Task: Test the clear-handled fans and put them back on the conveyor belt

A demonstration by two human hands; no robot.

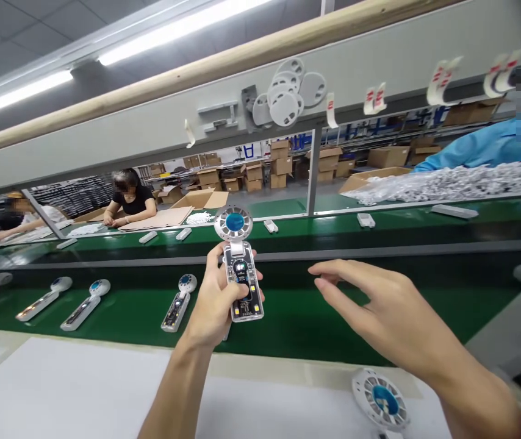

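My left hand (212, 302) is wrapped round a handheld fan (252, 299), held upright above the green conveyor belt. Its round white head has a blue centre, and the clear handle shows a black circuit board with a small lit display. My thumb presses on the board's middle. To the right, my right hand (379, 299) hovers over the belt, thumb and forefinger apart with nothing between them. Below it, a second fan (382, 399) with a blue centre lies on the white work surface, its handle cut off by the frame's bottom edge.
Several similar fans, such as one fan (178, 305), lie on the green belt (132, 305) to the left. White housings (365, 221) sit on the far belt. An overhead beam (150, 131) carries round white discs (285, 97). Co-workers, one a person in black (135, 201), sit beyond.
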